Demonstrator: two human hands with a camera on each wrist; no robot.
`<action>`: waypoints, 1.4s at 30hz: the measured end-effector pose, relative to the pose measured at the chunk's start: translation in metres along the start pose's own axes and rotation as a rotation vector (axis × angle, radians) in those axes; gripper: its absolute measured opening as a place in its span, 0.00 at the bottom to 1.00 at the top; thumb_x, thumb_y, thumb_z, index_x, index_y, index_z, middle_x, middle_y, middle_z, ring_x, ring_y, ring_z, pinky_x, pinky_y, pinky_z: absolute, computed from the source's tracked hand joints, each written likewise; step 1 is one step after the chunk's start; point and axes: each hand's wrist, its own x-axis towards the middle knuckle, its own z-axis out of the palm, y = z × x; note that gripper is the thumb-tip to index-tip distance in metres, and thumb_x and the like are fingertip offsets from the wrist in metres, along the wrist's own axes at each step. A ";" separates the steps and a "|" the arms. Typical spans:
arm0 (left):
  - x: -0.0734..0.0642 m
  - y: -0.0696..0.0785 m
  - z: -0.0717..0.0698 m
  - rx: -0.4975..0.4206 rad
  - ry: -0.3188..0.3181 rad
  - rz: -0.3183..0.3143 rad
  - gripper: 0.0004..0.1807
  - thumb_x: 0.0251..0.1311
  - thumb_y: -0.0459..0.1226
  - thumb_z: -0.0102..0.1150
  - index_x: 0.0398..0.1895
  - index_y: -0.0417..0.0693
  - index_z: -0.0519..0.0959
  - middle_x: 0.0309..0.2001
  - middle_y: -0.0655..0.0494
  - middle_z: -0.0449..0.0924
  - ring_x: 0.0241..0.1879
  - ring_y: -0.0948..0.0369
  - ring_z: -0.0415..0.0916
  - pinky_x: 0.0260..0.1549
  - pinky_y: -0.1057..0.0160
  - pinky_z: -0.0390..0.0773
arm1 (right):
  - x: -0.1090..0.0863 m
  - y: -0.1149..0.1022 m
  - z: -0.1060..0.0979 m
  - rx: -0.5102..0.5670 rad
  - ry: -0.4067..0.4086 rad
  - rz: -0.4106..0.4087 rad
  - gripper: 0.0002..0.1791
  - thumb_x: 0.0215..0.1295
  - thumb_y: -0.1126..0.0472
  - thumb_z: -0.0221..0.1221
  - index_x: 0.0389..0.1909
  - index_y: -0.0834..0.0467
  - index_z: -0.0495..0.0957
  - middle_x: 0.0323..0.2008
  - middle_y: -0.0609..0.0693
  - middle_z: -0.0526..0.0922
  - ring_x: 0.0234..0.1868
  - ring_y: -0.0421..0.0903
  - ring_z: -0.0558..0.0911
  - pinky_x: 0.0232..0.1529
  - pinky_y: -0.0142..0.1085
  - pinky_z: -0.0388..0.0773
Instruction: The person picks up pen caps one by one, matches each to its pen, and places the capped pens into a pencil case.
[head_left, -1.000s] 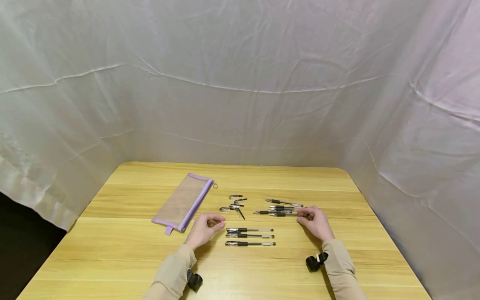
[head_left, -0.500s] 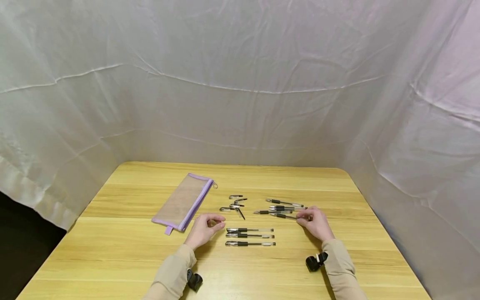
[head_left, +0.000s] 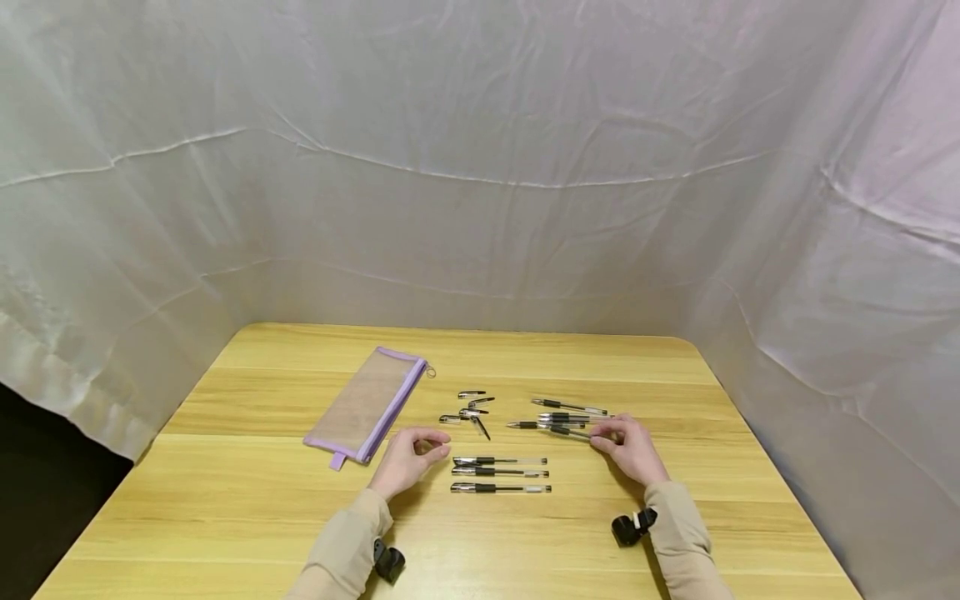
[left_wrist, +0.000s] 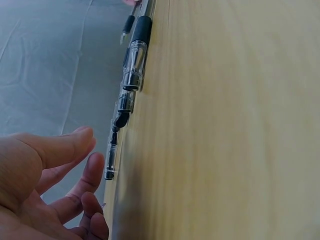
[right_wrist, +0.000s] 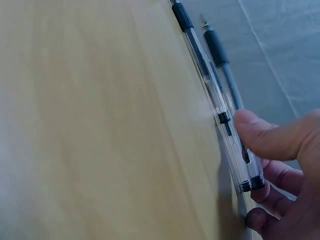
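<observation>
My right hand (head_left: 630,448) pinches an uncapped gel pen (head_left: 566,432) near its rear end. In the right wrist view the held pen's dark grip (right_wrist: 215,47) is raised off the table, with the thumb (right_wrist: 265,137) against the clear barrel. Several other uncapped pens (head_left: 564,416) lie just beyond it. On the left, my left hand (head_left: 408,460) holds nothing, its fingers loosely bent above the table. Close to its fingertips are three capped pens (head_left: 501,488) in a row. Several loose pen caps (head_left: 471,394) are scattered farther back.
A purple-edged mesh zipper pouch (head_left: 365,402) lies flat behind my left hand. Everything rests on a wooden table (head_left: 480,550). Pale fabric (head_left: 480,233) hangs around its back and sides.
The pen in my right hand has lifted from beside the other uncapped pens and shifted slightly left. My left hand has stayed put.
</observation>
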 end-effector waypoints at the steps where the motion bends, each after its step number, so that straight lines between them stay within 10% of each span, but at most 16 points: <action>1: 0.000 0.000 0.000 -0.001 0.000 -0.001 0.08 0.59 0.32 0.68 0.42 0.40 0.86 0.38 0.49 0.88 0.32 0.62 0.76 0.33 0.69 0.74 | 0.000 0.000 0.001 0.016 0.002 -0.008 0.04 0.63 0.66 0.66 0.37 0.58 0.88 0.47 0.59 0.85 0.40 0.45 0.79 0.42 0.35 0.74; 21: 0.011 0.006 0.007 0.030 -0.016 -0.014 0.09 0.60 0.33 0.68 0.44 0.44 0.86 0.41 0.52 0.88 0.35 0.63 0.74 0.38 0.65 0.74 | -0.006 -0.014 0.014 0.407 0.010 0.060 0.10 0.60 0.66 0.69 0.42 0.65 0.86 0.46 0.62 0.86 0.35 0.33 0.81 0.39 0.27 0.80; 29: 0.023 0.008 0.013 0.046 -0.043 0.008 0.10 0.60 0.32 0.67 0.45 0.43 0.86 0.38 0.52 0.88 0.36 0.63 0.77 0.38 0.65 0.76 | -0.006 -0.017 0.018 0.571 0.009 0.099 0.16 0.59 0.66 0.70 0.45 0.72 0.83 0.35 0.46 0.89 0.30 0.38 0.85 0.35 0.31 0.84; 42: 0.040 0.011 0.020 0.210 -0.202 0.173 0.18 0.63 0.32 0.64 0.56 0.43 0.82 0.35 0.54 0.81 0.33 0.64 0.72 0.35 0.67 0.72 | -0.007 -0.017 0.021 0.828 0.000 0.163 0.22 0.59 0.71 0.68 0.50 0.82 0.76 0.32 0.42 0.88 0.29 0.40 0.86 0.35 0.31 0.85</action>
